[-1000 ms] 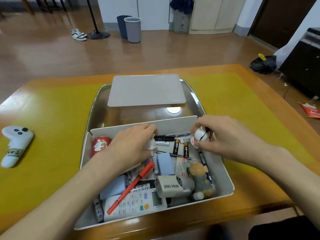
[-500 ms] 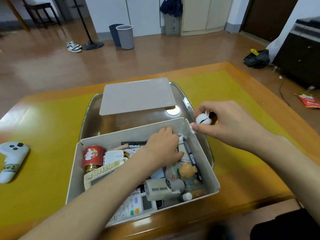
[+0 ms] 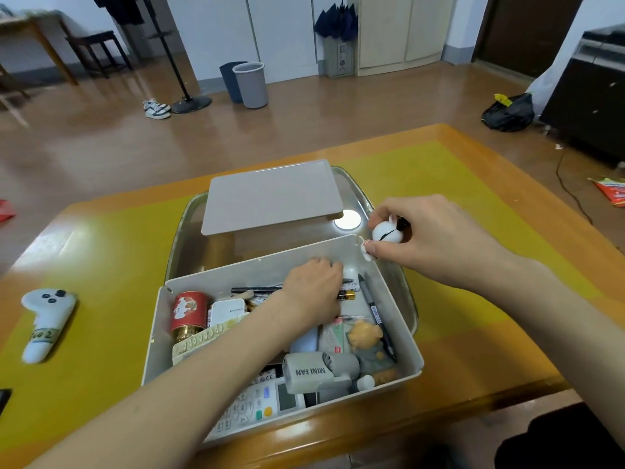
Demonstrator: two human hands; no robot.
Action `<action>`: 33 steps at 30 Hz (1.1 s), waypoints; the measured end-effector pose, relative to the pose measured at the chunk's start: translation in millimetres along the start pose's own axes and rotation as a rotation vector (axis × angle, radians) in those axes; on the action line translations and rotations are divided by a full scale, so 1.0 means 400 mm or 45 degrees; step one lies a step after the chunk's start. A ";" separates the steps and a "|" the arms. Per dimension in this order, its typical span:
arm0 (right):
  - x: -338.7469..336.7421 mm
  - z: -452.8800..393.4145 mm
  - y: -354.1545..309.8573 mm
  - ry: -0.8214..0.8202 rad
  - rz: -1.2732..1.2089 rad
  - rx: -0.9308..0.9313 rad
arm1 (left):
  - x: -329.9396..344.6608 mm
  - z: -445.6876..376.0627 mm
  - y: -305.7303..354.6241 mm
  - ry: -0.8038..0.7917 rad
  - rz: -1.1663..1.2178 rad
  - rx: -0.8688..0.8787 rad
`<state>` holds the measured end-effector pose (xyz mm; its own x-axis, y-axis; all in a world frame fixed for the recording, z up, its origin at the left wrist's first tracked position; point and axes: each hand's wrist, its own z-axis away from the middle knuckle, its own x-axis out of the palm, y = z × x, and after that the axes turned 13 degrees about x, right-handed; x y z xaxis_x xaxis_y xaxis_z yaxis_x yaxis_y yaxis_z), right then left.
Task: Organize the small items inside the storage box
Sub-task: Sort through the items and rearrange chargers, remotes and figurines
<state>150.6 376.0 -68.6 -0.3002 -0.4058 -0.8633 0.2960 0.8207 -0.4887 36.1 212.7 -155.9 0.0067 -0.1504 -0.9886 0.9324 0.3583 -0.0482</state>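
The white storage box (image 3: 270, 265) sits on a metal tray (image 3: 184, 228) in front of me. It holds a red tin (image 3: 189, 309), a mini fan (image 3: 314, 372), a remote (image 3: 257, 406), a bear figure (image 3: 367, 340), a black marker (image 3: 373, 309) and batteries (image 3: 348, 295). My left hand (image 3: 313, 286) reaches into the far side of the box, palm down over the pens and batteries; its fingertips are hidden. My right hand (image 3: 429, 238) holds a small round white toy (image 3: 387, 233) above the box's far right corner.
The box's grey lid (image 3: 270, 196) lies on the far part of the tray. A white game controller (image 3: 44, 323) rests on the yellow table mat at the left. The table's front edge runs just below the box.
My right hand has lifted the white toy out of the box to its far right corner. My left hand has shifted to the far side of the box. The camera has tilted up.
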 end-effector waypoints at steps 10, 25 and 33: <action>0.001 -0.006 0.004 -0.009 0.022 0.022 | 0.007 0.000 -0.035 -0.021 -0.134 0.228; 0.014 -0.019 -0.001 -0.067 -0.072 -0.016 | -0.130 0.161 -0.126 0.329 0.435 0.391; 0.083 -0.033 -0.040 -0.174 -0.042 -0.204 | -0.123 0.295 -0.177 0.288 0.356 0.161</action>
<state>123.8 354.6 -87.8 -0.1786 -0.4756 -0.8614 0.1363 0.8550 -0.5003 12.2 86.0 -87.2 0.2003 0.1492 -0.9683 0.9433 0.2379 0.2317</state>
